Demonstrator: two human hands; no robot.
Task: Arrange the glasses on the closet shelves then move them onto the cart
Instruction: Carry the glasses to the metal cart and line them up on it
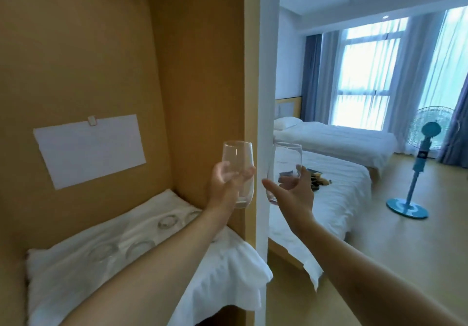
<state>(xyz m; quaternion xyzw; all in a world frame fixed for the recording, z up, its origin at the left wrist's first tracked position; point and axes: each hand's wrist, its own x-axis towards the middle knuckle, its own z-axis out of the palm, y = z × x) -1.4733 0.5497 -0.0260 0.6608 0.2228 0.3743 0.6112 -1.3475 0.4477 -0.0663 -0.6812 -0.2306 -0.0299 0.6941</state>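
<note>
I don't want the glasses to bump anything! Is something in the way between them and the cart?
Cannot tell: no cart shows in this view. The left hand holds one glass, the right hand another glass, with the closet's white edge post rising between them.

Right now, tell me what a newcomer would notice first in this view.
Two clear glasses held up at centre: the left hand grips one glass before the closet's wooden side, the right hand grips the other glass just past the white door frame. Below left, more glasses lie on a white cloth on the shelf. Far right stands a blue fan by the bright window.
</note>
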